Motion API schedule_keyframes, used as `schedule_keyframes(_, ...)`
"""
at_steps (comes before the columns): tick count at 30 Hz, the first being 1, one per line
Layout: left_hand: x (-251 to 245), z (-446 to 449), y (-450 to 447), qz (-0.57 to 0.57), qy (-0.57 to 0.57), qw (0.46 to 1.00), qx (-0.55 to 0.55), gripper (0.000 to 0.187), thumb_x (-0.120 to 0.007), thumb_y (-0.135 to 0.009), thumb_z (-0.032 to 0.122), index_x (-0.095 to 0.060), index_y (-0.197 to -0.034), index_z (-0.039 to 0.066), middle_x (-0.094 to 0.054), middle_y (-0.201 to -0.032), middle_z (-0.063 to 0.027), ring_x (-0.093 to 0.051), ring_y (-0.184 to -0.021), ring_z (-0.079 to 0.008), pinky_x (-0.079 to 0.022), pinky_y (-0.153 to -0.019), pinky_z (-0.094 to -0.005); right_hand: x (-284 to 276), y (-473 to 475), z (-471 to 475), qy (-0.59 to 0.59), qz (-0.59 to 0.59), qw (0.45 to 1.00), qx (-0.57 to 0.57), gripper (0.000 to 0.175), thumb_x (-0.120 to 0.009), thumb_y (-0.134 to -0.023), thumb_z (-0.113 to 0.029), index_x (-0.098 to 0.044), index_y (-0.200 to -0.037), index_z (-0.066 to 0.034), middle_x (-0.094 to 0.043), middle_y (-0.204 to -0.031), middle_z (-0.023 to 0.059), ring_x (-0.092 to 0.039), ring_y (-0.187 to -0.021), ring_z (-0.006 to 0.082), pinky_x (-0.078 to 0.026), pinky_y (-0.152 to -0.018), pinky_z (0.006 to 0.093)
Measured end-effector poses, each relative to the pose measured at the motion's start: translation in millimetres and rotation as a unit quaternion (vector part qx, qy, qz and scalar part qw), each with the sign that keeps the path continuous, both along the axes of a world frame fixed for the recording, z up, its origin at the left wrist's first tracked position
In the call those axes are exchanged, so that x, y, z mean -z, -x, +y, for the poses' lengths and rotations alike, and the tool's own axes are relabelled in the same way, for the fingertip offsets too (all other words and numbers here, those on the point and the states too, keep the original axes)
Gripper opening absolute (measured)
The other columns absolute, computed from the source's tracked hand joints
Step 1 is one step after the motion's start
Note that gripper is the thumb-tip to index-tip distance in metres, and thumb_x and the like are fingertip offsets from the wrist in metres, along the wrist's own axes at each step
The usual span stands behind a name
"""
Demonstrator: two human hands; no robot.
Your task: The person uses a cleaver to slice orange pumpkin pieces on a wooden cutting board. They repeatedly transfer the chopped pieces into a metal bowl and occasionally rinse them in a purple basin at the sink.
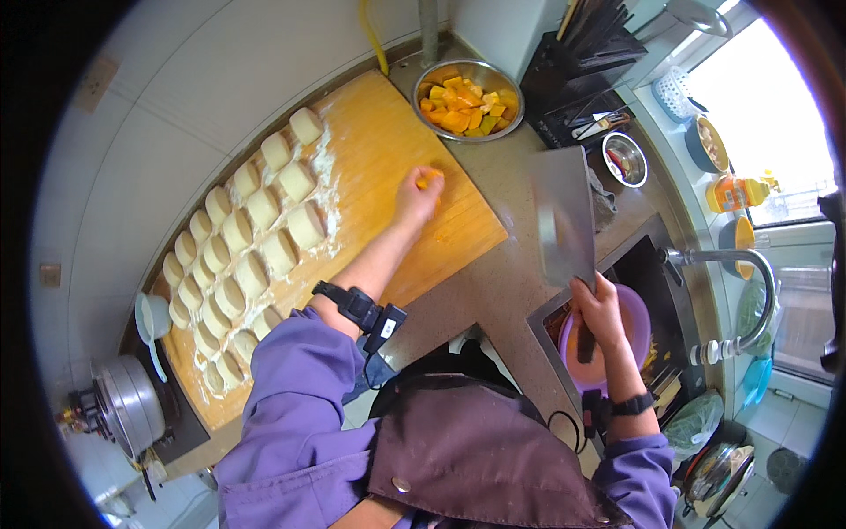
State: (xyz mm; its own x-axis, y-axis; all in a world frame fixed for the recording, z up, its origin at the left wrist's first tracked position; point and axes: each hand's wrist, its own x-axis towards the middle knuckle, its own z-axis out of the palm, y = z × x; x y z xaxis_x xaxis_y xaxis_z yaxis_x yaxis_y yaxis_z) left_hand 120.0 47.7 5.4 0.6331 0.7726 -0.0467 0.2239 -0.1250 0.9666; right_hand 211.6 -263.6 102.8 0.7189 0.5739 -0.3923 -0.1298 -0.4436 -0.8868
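My left hand (418,198) is over the right part of a floured wooden board (370,145), its fingers closed around orange pumpkin pieces (431,177). My right hand (598,307) grips the handle of a cleaver (565,211), whose broad blade points away from me over the counter, right of the board. Rows of cut white dough pieces (263,208) lie on the left part of the board, with flour around them. A steel bowl (514,116) at the board's far corner holds pumpkin chunks (462,106).
Below my right hand is a dark sink (628,264) with a purple basin (642,317) and a curved faucet (760,264). A black knife and chopstick rack (562,79) stands at the back. A small steel bowl (624,159) sits near it. A metal pot (129,403) is at the left.
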Motion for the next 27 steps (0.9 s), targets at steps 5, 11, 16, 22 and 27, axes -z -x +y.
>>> schedule_keyframes(5,-45.7,55.9,-79.4,-0.194,0.376,0.905,-0.032,0.028,-0.051,-0.093,0.033,-0.049,-0.106,0.009,-0.053,-0.092,-0.0058,-0.053,-0.076,-0.0187,-0.05,-0.072,-0.0332,-15.8,10.6,-71.2,0.028,0.001,0.998,0.065,0.01,-0.053,-0.088,-0.01,-0.055,-0.089,0.0,-0.048,-0.052,0.0002,-0.045,-0.038,0.0089,-0.035,-0.037,0.0232)
schedule_keyframes(11,-78.2,32.0,-105.5,-0.257,0.387,0.885,-0.017,0.031,-0.043,-0.096,0.022,-0.041,-0.121,0.003,-0.051,-0.119,-0.0145,-0.052,-0.108,-0.0253,-0.041,-0.097,-0.0399,-15.2,46.5,-155.9,0.045,0.027,0.982,0.182,0.012,-0.054,-0.087,-0.012,-0.054,-0.087,-0.0005,-0.049,-0.052,0.0015,-0.045,-0.037,0.0109,-0.035,-0.036,0.0245)
schedule_keyframes(16,-73.7,-113.4,-82.7,-0.151,0.272,0.916,0.255,0.038,-0.036,-0.095,0.005,-0.03,-0.133,0.003,-0.044,-0.128,-0.0199,-0.056,-0.108,-0.025,-0.047,-0.092,-0.0347,5.3,85.5,-258.9,0.057,0.014,0.962,0.265,0.013,-0.053,-0.089,-0.014,-0.055,-0.089,-0.0014,-0.048,-0.055,0.0002,-0.045,-0.039,0.0089,-0.035,-0.037,0.0238)
schedule_keyframes(22,-7.5,-305.0,-105.6,0.084,-0.284,0.757,0.583,0.053,-0.044,-0.075,-0.002,-0.045,-0.128,0.005,-0.039,-0.137,-0.0187,-0.043,-0.122,-0.0352,-0.036,-0.102,-0.0403,12.0,122.5,-366.2,0.095,0.001,0.921,0.378,0.012,-0.054,-0.089,-0.014,-0.056,-0.088,-0.0019,-0.048,-0.054,-0.0016,-0.043,-0.038,0.0066,-0.034,-0.036,0.0222)
schedule_keyframes(27,83.8,-390.9,-141.7,0.277,-0.331,0.562,0.706,0.045,-0.048,-0.079,0.005,-0.052,-0.124,0.009,-0.047,-0.131,-0.0158,-0.036,-0.127,-0.036,-0.03,-0.104,-0.0436,16.0,148.1,-423.0,0.092,0.018,0.903,0.42,0.013,-0.055,-0.089,-0.013,-0.055,-0.085,-0.0013,-0.049,-0.055,-0.0012,-0.044,-0.039,0.0065,-0.035,-0.036,0.0222)
